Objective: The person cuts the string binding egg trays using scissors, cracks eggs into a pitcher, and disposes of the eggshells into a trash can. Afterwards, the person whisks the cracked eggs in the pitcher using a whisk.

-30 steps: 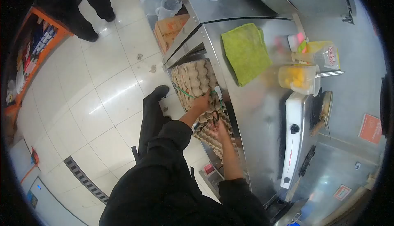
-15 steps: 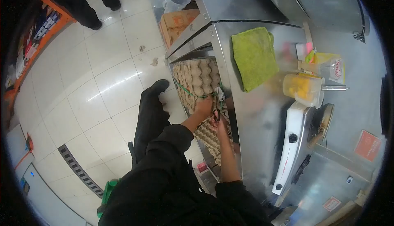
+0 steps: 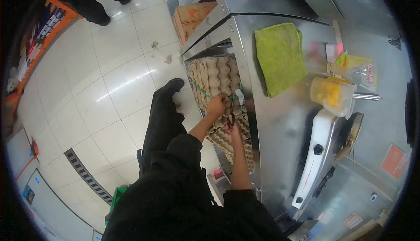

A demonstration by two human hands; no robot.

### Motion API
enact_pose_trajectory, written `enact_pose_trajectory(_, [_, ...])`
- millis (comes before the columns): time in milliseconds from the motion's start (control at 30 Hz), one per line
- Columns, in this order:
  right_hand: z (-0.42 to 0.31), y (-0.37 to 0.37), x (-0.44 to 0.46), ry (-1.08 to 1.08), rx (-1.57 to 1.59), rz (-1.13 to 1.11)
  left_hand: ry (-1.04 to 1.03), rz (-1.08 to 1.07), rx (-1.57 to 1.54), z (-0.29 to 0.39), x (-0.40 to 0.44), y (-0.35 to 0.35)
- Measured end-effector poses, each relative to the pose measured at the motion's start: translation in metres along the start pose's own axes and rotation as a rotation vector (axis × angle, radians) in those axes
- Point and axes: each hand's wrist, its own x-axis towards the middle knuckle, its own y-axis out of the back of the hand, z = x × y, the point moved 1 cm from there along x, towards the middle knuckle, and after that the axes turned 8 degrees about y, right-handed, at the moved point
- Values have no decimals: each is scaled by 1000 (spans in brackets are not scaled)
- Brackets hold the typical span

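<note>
Steel counter (image 3: 276,136) alongside, the right hand (image 3: 233,130) grips scissors (image 3: 231,112) while the left hand (image 3: 216,106) pinches green strapping (image 3: 201,90).

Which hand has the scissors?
The right hand, its fingers at the dark handles of the scissors. The left hand has none; it sits against the egg trays, by the green strap.

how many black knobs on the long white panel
2. One knob sits toward the white panel's far end, nearer the tub of yellow pieces; the other knob is at its near end. Others could be out of view.
</note>
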Motion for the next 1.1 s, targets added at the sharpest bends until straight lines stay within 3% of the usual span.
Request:
enact_pose_trajectory(100, [12, -4, 4, 57, 280, -168, -101, 71, 59, 0, -2, 4])
enact_pose_trajectory(333, [0, 0, -3, 147, 158, -25, -152, 100, 31, 5, -4, 8])
enact_pose_trajectory(433, [5, 1, 10, 246, 247, -103, -117, 25, 13, 11, -2, 20])
enact_pose_trajectory(600, [7, -4, 6, 219, 180, -21, -49, -98, -46, 0, 6, 13])
enact_pose_trajectory(667, [6, -8, 6, 194, 163, -7, -312, 57, 108, -5, 8, 11])
enact_pose_trajectory(867, [21, -5, 15, 236, 248, -27, -225, -153, 211, -4, 11, 18])
enact_pose_trajectory(1000, [23, 0, 22, 122, 339, -10, -195, -237, 182, -1, 9, 26])
enact_pose_trajectory(1067, [18, 5, 27, 58, 419, 29, -425, -183, 271, -7, 11, 24])
enact_pose_trajectory(1100, [10, 5, 27, 67, 455, -99, -423, -177, 268, -12, 16, 23])
